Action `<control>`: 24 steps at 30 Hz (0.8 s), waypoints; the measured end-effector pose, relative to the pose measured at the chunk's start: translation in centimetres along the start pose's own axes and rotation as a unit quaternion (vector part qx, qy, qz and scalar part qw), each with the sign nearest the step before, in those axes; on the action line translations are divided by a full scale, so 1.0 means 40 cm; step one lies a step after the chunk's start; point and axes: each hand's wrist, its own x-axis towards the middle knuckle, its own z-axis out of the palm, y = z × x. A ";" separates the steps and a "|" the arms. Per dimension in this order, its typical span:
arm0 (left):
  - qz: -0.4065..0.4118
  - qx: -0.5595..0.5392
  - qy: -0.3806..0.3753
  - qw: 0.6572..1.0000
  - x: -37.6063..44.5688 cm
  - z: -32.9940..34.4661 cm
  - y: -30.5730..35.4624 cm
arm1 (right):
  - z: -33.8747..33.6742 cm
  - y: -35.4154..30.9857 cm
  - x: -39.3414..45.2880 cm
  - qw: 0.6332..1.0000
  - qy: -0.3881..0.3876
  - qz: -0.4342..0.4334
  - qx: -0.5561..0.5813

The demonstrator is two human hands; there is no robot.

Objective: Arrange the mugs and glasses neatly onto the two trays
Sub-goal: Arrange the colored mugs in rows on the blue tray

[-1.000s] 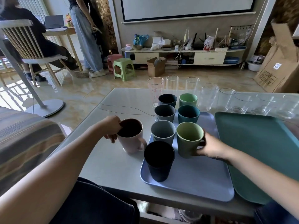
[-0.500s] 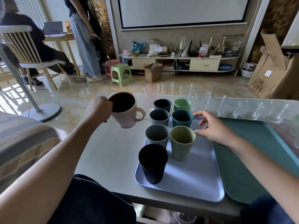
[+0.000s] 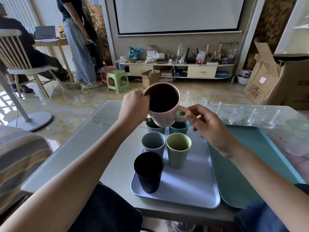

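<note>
Two hands meet at a pink mug [image 3: 164,108] held in the air at the centre of the frame, above the far cups on the lilac tray [image 3: 192,185]. The left hand [image 3: 133,108] grips the mug's rim, fingers curled round its left side; the right hand [image 3: 207,124] pinches the handle, which points right. The mug tilts, its mouth toward the camera. Below it, toward the bottom of the frame, stand grey, green and dark cups [image 3: 148,171] in two columns. The teal tray [image 3: 247,164] at right holds nothing visible; glasses [image 3: 230,113] line the tabletop [image 3: 70,154] beyond it. Free tray space lies lower right of the mug, nearer the right hand.
</note>
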 end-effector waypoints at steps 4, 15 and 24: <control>0.007 -0.045 -0.055 0.997 -0.016 0.026 0.013 | -0.023 0.015 -0.002 1.000 0.024 -0.017 0.010; -0.022 0.195 -0.212 0.957 -0.040 -0.012 -0.164 | -0.150 0.031 -0.112 0.983 0.026 0.063 0.169; -0.019 0.242 -0.309 0.919 -0.072 -0.012 -0.187 | -0.115 0.072 -0.230 0.979 -0.033 0.150 0.135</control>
